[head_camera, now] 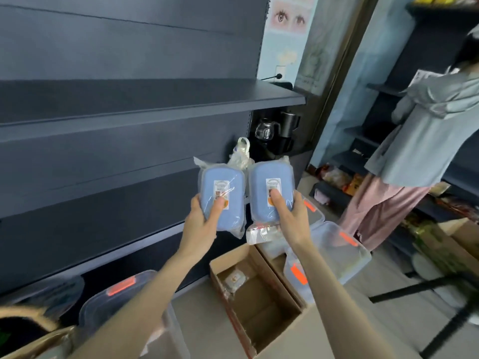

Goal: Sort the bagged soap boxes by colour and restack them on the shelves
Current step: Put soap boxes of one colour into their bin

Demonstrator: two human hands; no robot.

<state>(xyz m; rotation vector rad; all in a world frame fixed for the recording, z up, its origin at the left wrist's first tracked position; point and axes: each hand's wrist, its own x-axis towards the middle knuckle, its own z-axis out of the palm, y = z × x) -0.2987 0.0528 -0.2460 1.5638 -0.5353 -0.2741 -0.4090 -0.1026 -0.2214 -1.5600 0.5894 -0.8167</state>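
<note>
Two blue soap boxes in clear plastic bags are held up side by side in front of the dark shelves. My left hand [204, 224] grips the left blue box [223, 195] from below, thumb on its white label. My right hand [289, 216] grips the right blue box [270, 189] the same way. Both boxes stand upright, close together, level with the lower dark shelf [90, 195]. The shelf above [145, 112] holds nothing where I can see it. Another bagged box [233, 279] lies inside an open carton below.
An open cardboard carton [259, 301] sits on the floor under my arms. Clear lidded tubs with orange clips [334, 252] stand to its right and lower left [116, 299]. A person in a grey top [425, 141] stands at the right by other shelves. A kettle [287, 125] sits behind.
</note>
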